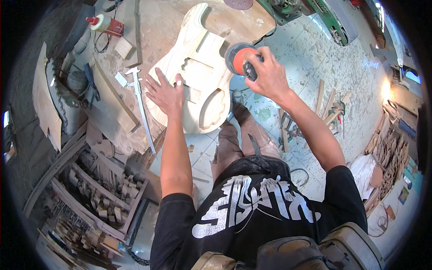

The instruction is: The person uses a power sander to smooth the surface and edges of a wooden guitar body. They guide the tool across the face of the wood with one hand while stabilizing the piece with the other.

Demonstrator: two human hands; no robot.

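Observation:
A pale wooden electric guitar body (218, 74), with routed cavities and a cutaway, lies on the workbench in front of me. My left hand (166, 92) rests flat on its left side, fingers spread and gripping nothing. In my right hand (270, 76) is an orange and black orbital sander (239, 56), my fingers wrapped round its top. The sander is at the right edge of the body, near the upper cutaway; whether its pad touches the wood I cannot tell. Left of the body, a vernier caliper (138, 87) lies on the bench.
The worn bench top (157, 27) also carries a glue bottle (105, 24) with a red cap, a small wood block (123, 47) and wooden strips. A green machine (324, 18) stands at the far right. Clamps (292, 128) and wood pieces lie on the tiled floor; a crate of offcuts (130, 211) is lower left.

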